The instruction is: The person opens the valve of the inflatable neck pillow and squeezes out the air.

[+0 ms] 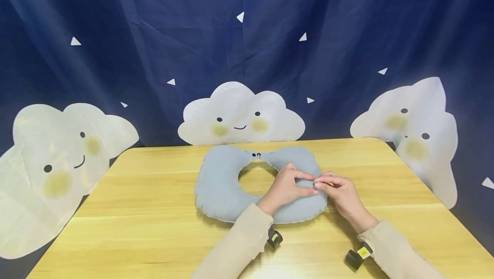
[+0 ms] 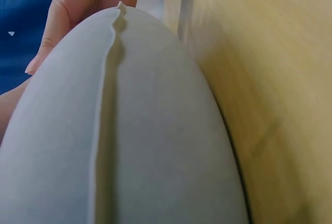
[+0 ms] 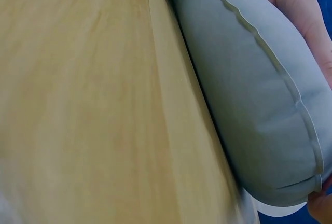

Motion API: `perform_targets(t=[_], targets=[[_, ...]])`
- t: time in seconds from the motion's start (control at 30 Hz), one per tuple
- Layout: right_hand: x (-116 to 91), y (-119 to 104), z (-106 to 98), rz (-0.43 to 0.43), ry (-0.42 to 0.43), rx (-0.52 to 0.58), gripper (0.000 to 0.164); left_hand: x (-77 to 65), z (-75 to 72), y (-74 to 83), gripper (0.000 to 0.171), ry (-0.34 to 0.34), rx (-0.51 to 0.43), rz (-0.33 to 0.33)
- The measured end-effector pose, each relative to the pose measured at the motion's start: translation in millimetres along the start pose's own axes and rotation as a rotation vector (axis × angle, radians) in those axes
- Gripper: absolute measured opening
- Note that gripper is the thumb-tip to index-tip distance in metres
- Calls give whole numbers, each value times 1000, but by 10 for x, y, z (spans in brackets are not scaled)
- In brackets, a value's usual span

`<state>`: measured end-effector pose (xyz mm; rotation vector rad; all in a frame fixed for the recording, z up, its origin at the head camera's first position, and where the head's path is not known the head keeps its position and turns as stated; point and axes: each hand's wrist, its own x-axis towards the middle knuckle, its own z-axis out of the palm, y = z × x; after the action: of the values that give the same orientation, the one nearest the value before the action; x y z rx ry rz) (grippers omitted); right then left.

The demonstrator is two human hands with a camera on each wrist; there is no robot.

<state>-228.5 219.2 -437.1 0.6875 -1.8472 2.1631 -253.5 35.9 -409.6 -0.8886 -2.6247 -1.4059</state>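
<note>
Cream sleeves [image 1: 243,238] reach in from the near edge of a table, a black wrist device [image 1: 275,238] at the left cuff and another black device [image 1: 353,260], marked with a yellow label, at the right. The left hand [image 1: 285,189] lies across the near right part of a grey U-shaped neck pillow [image 1: 220,184], palm down, thumb and forefinger bent toward the cushion's surface on either side of a small dark piece [image 1: 315,184]; whether they nip the fabric cannot be told. From the right, the right hand [image 1: 343,195] angles in with wrist raised, its thumb and forefinger pinching that piece, the fingertips of both hands almost meeting.

The plump pillow rests flat on the wooden tabletop [image 1: 135,202], under the left hand and just left of the right, most of its body stretching left of the grip. A raised seam [image 3: 280,68] rings its side. At its far edge, the two ends join by a strap with two dark snaps [image 1: 256,155]. Behind the table hangs a navy curtain [image 1: 212,26] printed with white triangles and smiling clouds [image 1: 239,99].
</note>
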Motion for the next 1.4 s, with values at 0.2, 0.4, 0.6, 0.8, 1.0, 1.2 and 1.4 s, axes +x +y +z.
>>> perform_targets(t=[0.2, 0.4, 0.6, 0.8, 1.0, 1.2, 1.4], targets=[[1, 0, 26, -13, 14, -21, 26, 22, -4, 1, 27, 20, 58, 50], [1, -8, 36, 1, 12, -39, 26, 6, 1, -2, 24, 45, 86, 51], [21, -8, 49, 5, -8, -40, 24, 4, -1, -16, 19, 67, 85, 33], [-7, 6, 54, 18, -4, -70, 21, -13, 32, -38, 15, 92, 93, 51], [-44, -9, 71, 40, 19, -127, 12, -50, 62, -26, 14, 106, 105, 66], [-39, -30, 91, 63, 62, -144, 10, -50, 47, 11, 14, 113, 115, 68], [-21, -16, 80, 75, 76, -112, 15, -32, 23, 42, 14, 115, 102, 62]])
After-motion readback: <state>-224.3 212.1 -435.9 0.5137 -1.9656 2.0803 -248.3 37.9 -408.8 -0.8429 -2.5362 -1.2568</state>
